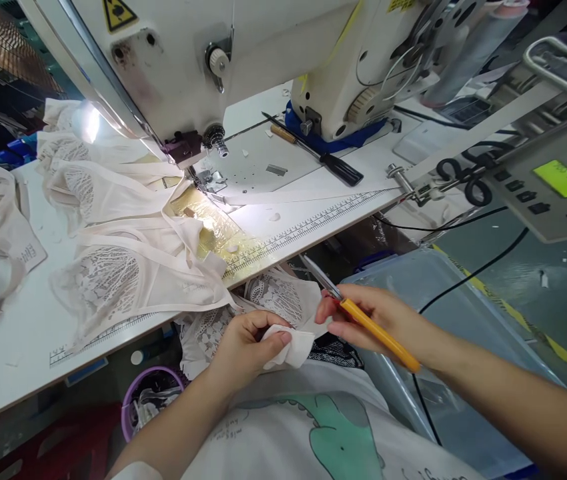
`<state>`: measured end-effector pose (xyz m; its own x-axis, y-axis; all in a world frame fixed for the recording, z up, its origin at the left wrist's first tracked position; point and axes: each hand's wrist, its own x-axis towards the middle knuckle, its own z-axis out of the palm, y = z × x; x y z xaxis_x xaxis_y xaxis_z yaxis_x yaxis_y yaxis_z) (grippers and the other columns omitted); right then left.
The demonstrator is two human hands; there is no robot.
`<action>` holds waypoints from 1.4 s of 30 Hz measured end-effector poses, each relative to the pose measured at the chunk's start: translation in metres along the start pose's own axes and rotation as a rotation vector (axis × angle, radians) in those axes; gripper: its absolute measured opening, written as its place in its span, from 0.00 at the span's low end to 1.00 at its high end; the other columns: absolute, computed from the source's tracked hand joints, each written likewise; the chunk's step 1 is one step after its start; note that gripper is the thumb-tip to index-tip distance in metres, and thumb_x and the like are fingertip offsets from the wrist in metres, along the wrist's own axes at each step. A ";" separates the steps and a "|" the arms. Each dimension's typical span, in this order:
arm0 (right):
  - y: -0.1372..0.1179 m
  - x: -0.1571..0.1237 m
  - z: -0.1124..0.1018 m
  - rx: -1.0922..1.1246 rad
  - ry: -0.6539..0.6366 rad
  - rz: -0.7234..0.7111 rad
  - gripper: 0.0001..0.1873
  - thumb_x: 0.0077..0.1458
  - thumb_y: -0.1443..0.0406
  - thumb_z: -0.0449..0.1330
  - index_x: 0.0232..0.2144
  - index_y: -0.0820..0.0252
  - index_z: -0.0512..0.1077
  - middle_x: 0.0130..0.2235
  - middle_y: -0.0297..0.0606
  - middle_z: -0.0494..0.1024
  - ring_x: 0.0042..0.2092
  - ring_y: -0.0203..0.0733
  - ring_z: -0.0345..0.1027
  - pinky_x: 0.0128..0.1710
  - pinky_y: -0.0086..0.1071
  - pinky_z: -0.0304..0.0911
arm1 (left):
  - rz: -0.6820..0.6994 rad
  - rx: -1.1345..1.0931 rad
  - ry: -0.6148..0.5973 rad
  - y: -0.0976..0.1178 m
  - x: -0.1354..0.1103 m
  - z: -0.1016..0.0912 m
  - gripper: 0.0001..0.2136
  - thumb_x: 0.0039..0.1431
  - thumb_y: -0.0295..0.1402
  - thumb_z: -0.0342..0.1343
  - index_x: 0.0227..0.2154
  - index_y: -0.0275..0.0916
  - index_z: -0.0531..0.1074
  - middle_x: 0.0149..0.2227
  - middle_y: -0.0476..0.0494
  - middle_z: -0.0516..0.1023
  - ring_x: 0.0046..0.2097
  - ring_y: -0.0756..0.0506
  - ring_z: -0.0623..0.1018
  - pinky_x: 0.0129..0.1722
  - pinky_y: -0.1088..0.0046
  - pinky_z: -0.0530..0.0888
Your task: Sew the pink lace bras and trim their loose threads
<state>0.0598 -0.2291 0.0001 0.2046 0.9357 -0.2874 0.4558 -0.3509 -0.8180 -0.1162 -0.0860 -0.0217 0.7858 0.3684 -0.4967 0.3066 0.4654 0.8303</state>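
Observation:
My left hand (246, 343) is closed on a small folded piece of white fabric (293, 347), held over my lap below the table edge. My right hand (373, 317) grips yellow-handled thread snips (363, 320), whose metal blades point up and left toward the table. Lace garment pieces (273, 297) hang from the table edge just behind both hands. More cream lace pieces (113, 260) lie on the table under the sewing machine (203, 60), near its needle (203, 177).
A screwdriver (333, 167) lies on the machine bed. Black scissors (463, 177) and a control panel (558, 183) sit at right. A ruler strip (308, 230) runs along the table edge. A purple bucket (148, 400) is below; a clear bin (443, 293) is to my right.

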 end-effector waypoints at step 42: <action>-0.008 0.007 -0.014 -0.266 -0.215 -0.174 0.31 0.47 0.35 0.46 0.22 0.56 0.52 0.23 0.32 0.60 0.23 0.37 0.53 0.21 0.29 0.50 | -0.113 0.101 -0.112 0.005 0.005 0.015 0.09 0.40 0.36 0.61 0.21 0.33 0.74 0.21 0.49 0.70 0.23 0.53 0.66 0.23 0.77 0.61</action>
<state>0.0701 -0.2207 0.0114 -0.0698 0.9584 -0.2767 0.6826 -0.1563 -0.7139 -0.1029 -0.0937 -0.0163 0.7966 0.2242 -0.5614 0.4438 0.4136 0.7950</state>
